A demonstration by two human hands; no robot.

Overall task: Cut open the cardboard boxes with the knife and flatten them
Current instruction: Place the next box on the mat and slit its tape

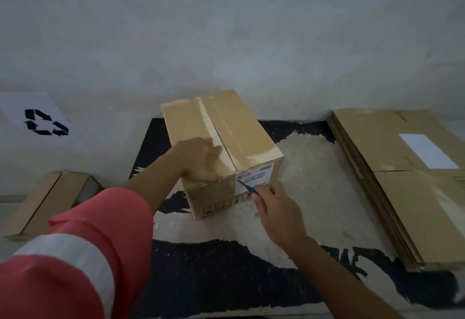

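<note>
A taped brown cardboard box (236, 127) stands closed on a worn black mat (226, 273), with a white label on its near end. My left hand (201, 160) lies flat on the box top near the front edge, fingers spread, pressing down. My right hand (276, 208) grips a blue-handled knife (247, 187). Its blade tip touches the label at the box's near top edge, by the centre seam. The tape along the top seam looks intact.
A stack of flattened cardboard (402, 180) lies on the right. A smaller cardboard box (47, 200) sits at the left. A white sheet with a recycling symbol (37, 120) lies at the far left by the wall.
</note>
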